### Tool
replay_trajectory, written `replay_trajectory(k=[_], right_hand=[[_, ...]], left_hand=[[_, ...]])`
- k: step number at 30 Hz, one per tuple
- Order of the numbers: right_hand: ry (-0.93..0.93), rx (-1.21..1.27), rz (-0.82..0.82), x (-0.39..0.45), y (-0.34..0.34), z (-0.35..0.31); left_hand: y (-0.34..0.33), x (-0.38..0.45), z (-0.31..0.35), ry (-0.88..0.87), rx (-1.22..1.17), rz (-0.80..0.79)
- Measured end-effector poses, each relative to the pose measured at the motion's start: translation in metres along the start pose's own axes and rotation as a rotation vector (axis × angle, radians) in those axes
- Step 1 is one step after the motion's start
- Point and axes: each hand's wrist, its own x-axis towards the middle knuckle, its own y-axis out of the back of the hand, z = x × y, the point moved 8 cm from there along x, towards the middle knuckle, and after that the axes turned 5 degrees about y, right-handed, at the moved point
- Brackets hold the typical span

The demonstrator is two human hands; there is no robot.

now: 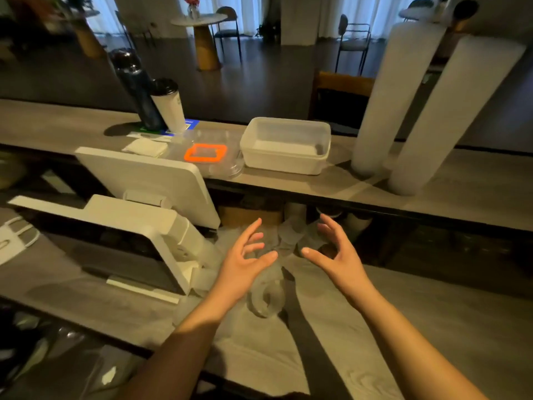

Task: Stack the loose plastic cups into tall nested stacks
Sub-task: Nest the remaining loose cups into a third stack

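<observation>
Near the counter (331,327) back edge both hands — left hand (245,262), right hand (336,255) — hover spread, grip empty, around loose cups (291,235); that sideways cup (266,298) could roll if bumped.

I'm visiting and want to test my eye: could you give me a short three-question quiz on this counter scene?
1. True or false: the left hand grips a cup.
2. How many tall cup stacks stand on the upper counter?
3. What lies nearest the white tub: A) orange-rimmed lid B) dark bottle C) register screen?

Key: 1 false, both hands are open, the right hand too; 2 two; 3 A.
</observation>
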Motion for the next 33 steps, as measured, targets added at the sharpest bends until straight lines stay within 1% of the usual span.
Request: replay_trajectory(k=[3,6,9,12,14,16,20,24,26,28,31,33], right_hand=[[-0.040,0.005,-0.049,-0.015,-0.037,0.007],[-0.090,-0.003,-0.057,-0.029,-0.067,0.014],[-0.149,0.006,-0.070,-0.042,-0.096,0.024],[-0.190,0.004,-0.081,-0.053,-0.126,0.036],[-0.216,0.002,-0.085,-0.061,-0.144,0.043],[-0.241,-0.010,-0.101,-0.069,-0.163,0.050],[-0.315,-0.025,-0.119,-0.081,-0.196,0.066],[-0.364,-0.069,-0.118,-0.087,-0.220,0.084],[-0.383,-0.070,-0.119,-0.087,-0.229,0.088],[-0.405,-0.057,-0.101,-0.087,-0.237,0.092],[-0.452,-0.036,-0.090,-0.088,-0.246,0.098],[-0.467,-0.045,-0.087,-0.087,-0.249,0.103]], left_hand=[[0.041,-0.021,-0.027,0.036,0.019,0.033],[0.074,-0.034,-0.054,0.081,0.031,0.029],[0.100,-0.044,-0.077,0.111,0.111,0.003],[0.130,-0.057,-0.105,0.132,0.149,0.034],[0.145,-0.065,-0.124,0.115,0.212,0.045],[0.156,-0.071,-0.141,0.120,0.261,0.020],[0.176,-0.072,-0.165,0.169,0.274,0.005],[0.191,-0.067,-0.181,0.200,0.336,0.041],[0.197,-0.062,-0.190,0.251,0.333,0.070],[0.199,-0.055,-0.203,0.344,0.307,0.074],[0.197,-0.041,-0.221,0.454,0.256,0.033],[0.194,-0.032,-0.227,0.473,0.284,-0.010]])
